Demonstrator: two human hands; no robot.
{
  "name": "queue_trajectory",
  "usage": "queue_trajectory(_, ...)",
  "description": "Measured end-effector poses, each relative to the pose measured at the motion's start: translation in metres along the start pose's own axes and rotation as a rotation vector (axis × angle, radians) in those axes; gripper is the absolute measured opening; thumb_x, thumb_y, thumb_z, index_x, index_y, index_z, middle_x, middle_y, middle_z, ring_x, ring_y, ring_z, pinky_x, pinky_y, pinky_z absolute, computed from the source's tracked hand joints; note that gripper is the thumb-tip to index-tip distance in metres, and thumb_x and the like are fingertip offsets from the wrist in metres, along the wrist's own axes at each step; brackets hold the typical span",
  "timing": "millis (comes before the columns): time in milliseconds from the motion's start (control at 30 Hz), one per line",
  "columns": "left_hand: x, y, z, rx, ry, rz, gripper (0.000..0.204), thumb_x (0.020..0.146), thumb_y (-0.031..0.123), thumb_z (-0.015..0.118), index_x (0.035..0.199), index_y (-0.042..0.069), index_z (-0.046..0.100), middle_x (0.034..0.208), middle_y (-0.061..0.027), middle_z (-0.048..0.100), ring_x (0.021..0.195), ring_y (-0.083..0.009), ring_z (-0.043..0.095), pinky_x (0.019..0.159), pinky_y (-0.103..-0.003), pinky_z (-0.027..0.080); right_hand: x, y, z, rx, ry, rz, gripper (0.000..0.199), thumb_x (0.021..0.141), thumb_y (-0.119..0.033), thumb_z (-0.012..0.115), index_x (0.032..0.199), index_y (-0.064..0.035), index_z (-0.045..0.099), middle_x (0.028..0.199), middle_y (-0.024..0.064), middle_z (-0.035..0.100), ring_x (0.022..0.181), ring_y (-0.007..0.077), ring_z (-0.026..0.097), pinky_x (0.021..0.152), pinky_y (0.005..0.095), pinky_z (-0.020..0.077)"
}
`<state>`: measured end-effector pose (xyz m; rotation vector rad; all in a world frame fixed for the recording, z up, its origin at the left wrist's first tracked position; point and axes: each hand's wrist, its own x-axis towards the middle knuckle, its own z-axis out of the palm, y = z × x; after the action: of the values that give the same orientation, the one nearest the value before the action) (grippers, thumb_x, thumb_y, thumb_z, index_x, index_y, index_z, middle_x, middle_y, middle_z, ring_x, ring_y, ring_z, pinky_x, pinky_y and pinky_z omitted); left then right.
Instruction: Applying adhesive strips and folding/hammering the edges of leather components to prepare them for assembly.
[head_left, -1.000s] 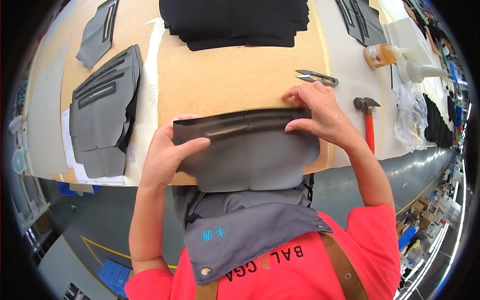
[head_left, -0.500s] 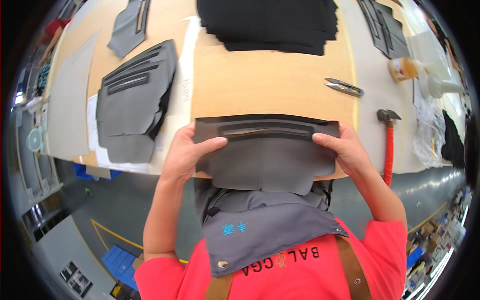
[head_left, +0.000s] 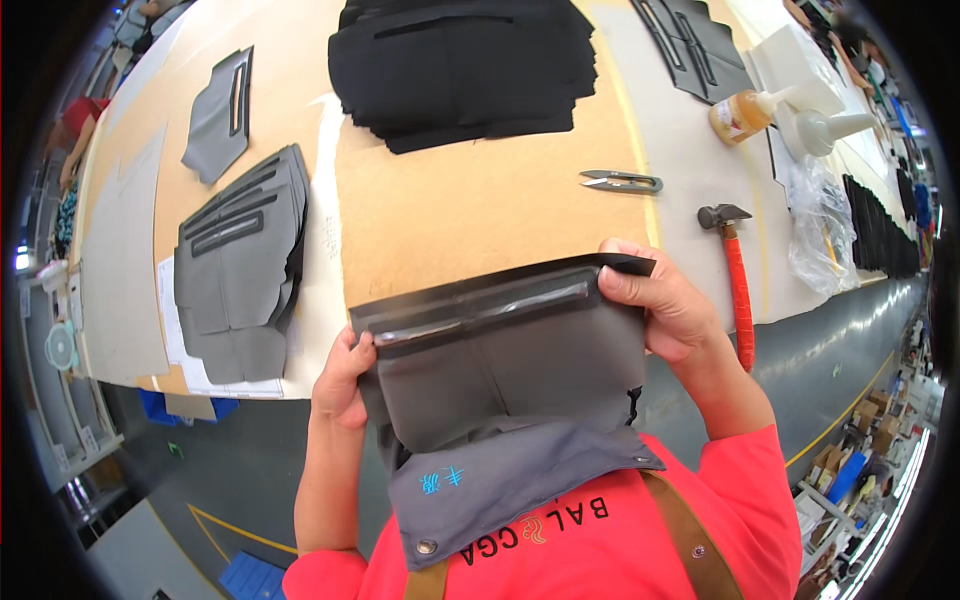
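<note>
Between my hands, at the front edge of the work table, is a dark grey sheet panel (head_left: 470, 365) with a long slot framed in black along its upper part. My left hand (head_left: 345, 378) pinches its left upper corner, thumb on top. At the right upper corner my right hand (head_left: 665, 305) grips it, thumb over the face and fingers behind. The panel is tilted, its right side higher, and light shows in the slot. Its lower edge lies against my grey apron (head_left: 520, 480).
A stack of black panels (head_left: 460, 80) lies at the back. Grey slotted panels (head_left: 240, 280) are piled on the left. To the right are thread snips (head_left: 625, 182), a red-handled hammer (head_left: 737, 290), a bottle of amber liquid (head_left: 742, 118) and a white squeeze bottle (head_left: 820, 132).
I have drawn the panel closer and tilted it, right side up. My left hand has moved down and my grip has shifted toward the corners. The view has also shifted.
</note>
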<state>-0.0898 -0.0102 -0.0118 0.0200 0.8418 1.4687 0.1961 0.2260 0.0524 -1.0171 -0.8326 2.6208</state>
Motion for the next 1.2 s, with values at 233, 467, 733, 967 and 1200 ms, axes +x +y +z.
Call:
queue_trajectory(233,-0.007,-0.009,0.016,-0.142,-0.103,-0.006,0.086,0.096,0.019,0.078,0.165,0.01,0.028,0.097,0.0046,0.067,0.095,-0.0115,0.064,0.1,-0.037,0.055,-0.012,0.005,0.007,0.189,-0.14,-0.036,0.048,0.095,-0.01,0.078,0.137,0.0016,0.056,0.116,0.015,0.075,0.11,0.0219,0.072,0.101,0.0365,0.056)
queue_trajectory(467,-0.012,-0.005,0.025,-0.129,-0.226,0.062,0.095,0.096,0.022,0.079,0.168,0.011,0.018,0.088,0.0056,0.068,0.094,-0.0117,0.066,0.098,-0.031,0.055,-0.011,0.016,0.006,0.269,-0.199,0.02,0.034,0.094,-0.009,0.077,0.114,-0.0064,0.049,0.107,0.0194,0.072,0.103,0.0249,0.071,0.089,0.0369,0.0579)
queue_trajectory(733,0.009,0.029,0.034,0.17,-0.041,-0.075,0.071,0.099,0.029,0.077,0.156,0.003,0.043,0.096,0.0,0.064,0.092,-0.0119,0.059,0.087,-0.027,0.051,0.014,0.022,-0.021,0.122,-0.074,-0.064,0.046,0.095,-0.009,0.076,0.133,-0.0055,0.051,0.107,0.015,0.072,0.109,0.0249,0.068,0.096,0.0376,0.0558)
queue_trajectory(967,0.035,0.025,0.039,1.468,0.448,0.641,0.046,0.099,0.021,0.076,0.137,-0.001,0.061,0.118,-0.0052,0.064,0.108,-0.014,0.06,0.096,-0.029,0.048,0.022,0.021,-0.04,-0.903,0.515,-0.673,0.03,0.098,-0.012,0.074,0.124,-0.0023,0.064,0.111,0.0061,0.068,0.095,0.0096,0.061,0.077,0.0234,0.0504)
queue_trajectory(1200,0.035,-0.003,0.035,1.185,0.418,0.496,0.022,0.104,0.005,0.064,0.125,0.001,0.068,0.097,0.0006,0.065,0.082,-0.0056,0.061,0.071,-0.02,0.05,0.033,0.043,-0.014,-0.988,0.413,-0.581,0.015,0.096,-0.01,0.074,0.107,-0.0019,0.068,0.088,0.0045,0.066,0.076,0.0116,0.061,0.07,0.0268,0.0514)
